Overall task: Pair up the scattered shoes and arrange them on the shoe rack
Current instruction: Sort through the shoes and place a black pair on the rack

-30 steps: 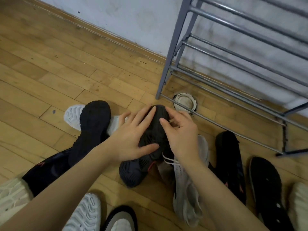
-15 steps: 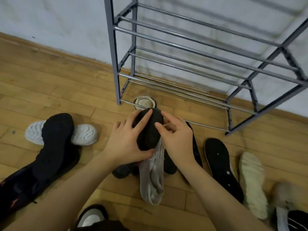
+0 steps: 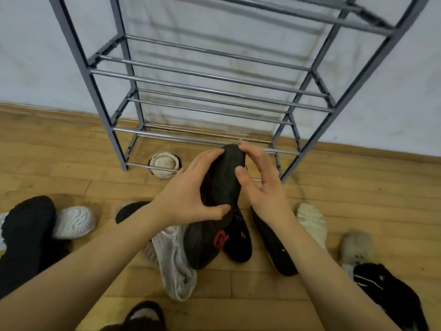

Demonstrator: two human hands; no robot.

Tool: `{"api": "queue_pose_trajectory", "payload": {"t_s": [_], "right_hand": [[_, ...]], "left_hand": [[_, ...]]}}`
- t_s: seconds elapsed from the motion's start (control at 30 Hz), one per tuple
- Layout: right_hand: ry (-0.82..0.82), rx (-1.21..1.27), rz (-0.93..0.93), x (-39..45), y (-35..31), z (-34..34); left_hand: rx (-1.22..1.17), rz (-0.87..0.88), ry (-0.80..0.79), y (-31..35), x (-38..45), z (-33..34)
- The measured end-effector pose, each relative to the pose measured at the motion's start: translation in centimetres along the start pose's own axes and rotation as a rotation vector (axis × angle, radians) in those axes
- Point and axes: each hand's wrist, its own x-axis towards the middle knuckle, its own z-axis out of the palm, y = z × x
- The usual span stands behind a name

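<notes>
Both hands hold a dark grey knit shoe [image 3: 220, 187] with a red mark near its heel, lifted off the floor, toe pointing toward the grey metal shoe rack [image 3: 205, 91]. My left hand [image 3: 188, 194] grips its left side, thumb under. My right hand [image 3: 262, 185] clasps the toe and right side. Below it lie a matching black shoe with red marks [image 3: 238, 237], a white mesh shoe [image 3: 174, 259] and a black sole-up shoe [image 3: 274, 244]. The rack's shelves are bare.
On the wooden floor: a white shoe [image 3: 74, 220] under a black shoe [image 3: 26, 225] at left, a cream sole-up shoe [image 3: 312, 223], a grey shoe [image 3: 355, 247] and a black shoe [image 3: 386, 292] at right. A round floor drain [image 3: 164, 164] sits by the rack's left foot.
The dark shoe has risen off the pile and moved forward toward the rack's lowest shelf; the view has tilted up, showing more of the rack.
</notes>
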Motion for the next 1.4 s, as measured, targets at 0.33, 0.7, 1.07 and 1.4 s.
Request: {"api": "queue_pose_trajectory", "payload": {"t_s": [0.33,0.7,1.07,1.4], "right_hand": [[-0.126,0.024,0.153,2.8,6.5,5.9],[-0.414,0.126,0.417,5.8,10.8,13.5],[-0.428,0.011,0.515,-3.9,12.6,12.1],[-0.216,-0.216,0.300,-6.4,12.2,11.9]], "left_hand": [[-0.318,-0.168,-0.088,-8.6,0.3,3.1],[0.246,-0.354,0.176,-14.8,-2.4,3.7],[0.528,-0.473,-0.011,-16.5,-2.3,6.7],[0.629,-0.509,-0.137,-15.8,0.1,7.8]]}}
